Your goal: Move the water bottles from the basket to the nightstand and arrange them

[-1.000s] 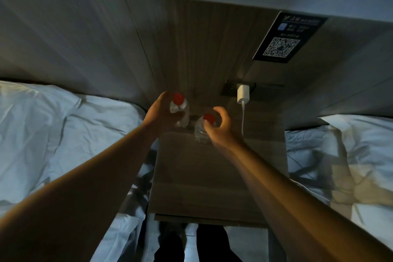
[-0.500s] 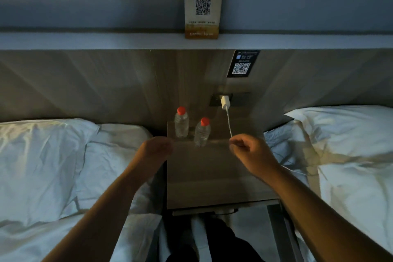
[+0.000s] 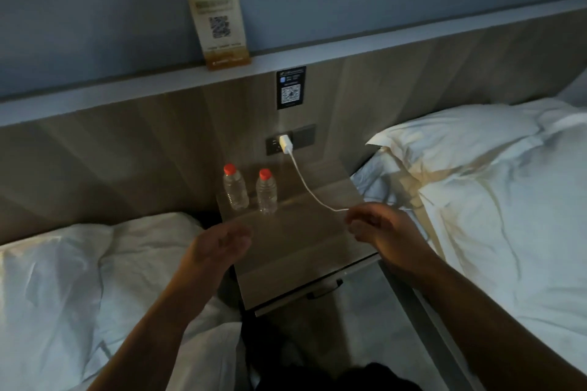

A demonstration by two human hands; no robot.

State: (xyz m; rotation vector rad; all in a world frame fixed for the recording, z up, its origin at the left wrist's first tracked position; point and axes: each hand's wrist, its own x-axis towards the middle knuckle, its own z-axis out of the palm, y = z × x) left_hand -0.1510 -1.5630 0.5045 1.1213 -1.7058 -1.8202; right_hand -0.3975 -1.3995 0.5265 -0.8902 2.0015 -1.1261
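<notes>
Left bed (image 3: 79,279) & right bed (image 3: 476,200), both white, flank the wood counter (image 3: 301,247) below the headboard (image 3: 127,143); left hand (image 3: 219,246) hovers over the counter's front-left edge, fingers relaxed, holding nothing; right hand (image 3: 378,228) hovers at its right edge, fingers loosely curled & empty, just beside the white cable (image 3: 305,187). Left bottle (image 3: 235,189) & right bottle (image 3: 266,192), clear w/ red caps, stand upright side by side at the counter's back-left, apart from both hands; white charger (image 3: 285,143) sits plugged in above.

White charger (image 3: 285,143) in the headboard socket (image 3: 305,136), cable (image 3: 304,187) draping right (toward a pillow (image 3: 460,133)); QR card (image 3: 219,29) on the ledge (image 3: 127,89).
</notes>
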